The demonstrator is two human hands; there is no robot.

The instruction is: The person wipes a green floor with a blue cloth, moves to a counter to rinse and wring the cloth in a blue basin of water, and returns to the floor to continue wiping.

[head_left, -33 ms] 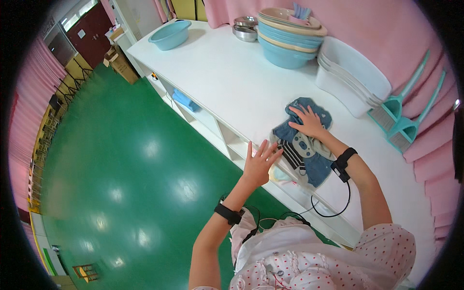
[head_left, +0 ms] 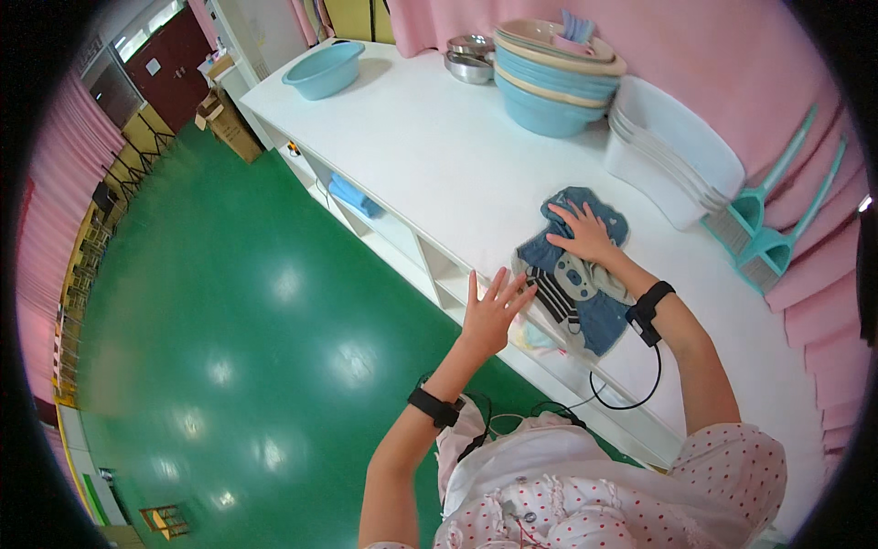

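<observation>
Shirt (head_left: 722, 476): worn nearest the camera, pale with red dots.
Wrist straps (head_left: 434, 407): fastened on both forearms, black, with a cable looped below the right one.
Left hand (head_left: 489, 316): held at the front edge of the desk, fingers spread and nothing gripped; whether the garment is touched by the fingertips cannot be told.
Right hand (head_left: 588, 238): laid palm down on the far part of the garment, fingers fanned, nothing pinched; the two hands are kept apart.
Garment (head_left: 574, 277): spread on the desk beside its front edge, blue denim, with a bear face and a striped sleeve.
Step in hand: judged to be the flattening of the garment.
Next move: a steady right palm seems called for, with the near edge to be met by the left fingers.
Desk (head_left: 430, 156): white, with shelves built beneath.
Farther items: white tubs (head_left: 654, 183) nested beside two dustpans (head_left: 764, 238); basins (head_left: 549, 114) stacked near metal bowls (head_left: 469, 66); a blue basin (head_left: 325, 75) set at the far end.
</observation>
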